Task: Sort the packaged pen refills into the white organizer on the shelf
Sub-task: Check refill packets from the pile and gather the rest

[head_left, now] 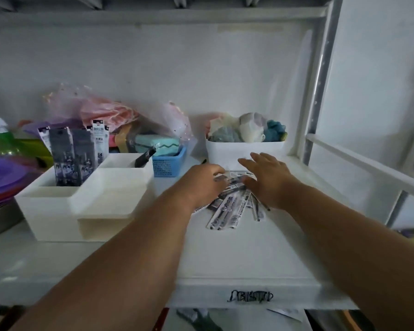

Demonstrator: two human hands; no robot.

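A loose pile of packaged pen refills lies on the white shelf in the middle of the head view. My left hand curls its fingers over the pile's far left edge and pinches a packet there. My right hand hovers over the pile's right side with fingers spread and straight. The white organizer stands to the left. Its back left compartment holds several upright refill packets; one dark packet leans in the back right compartment. The front compartment looks empty.
A white bin stuffed with cloths stands just behind my hands. A blue basket and plastic bags sit behind the organizer. Purple and green things crowd the far left. A shelf post rises at the right.
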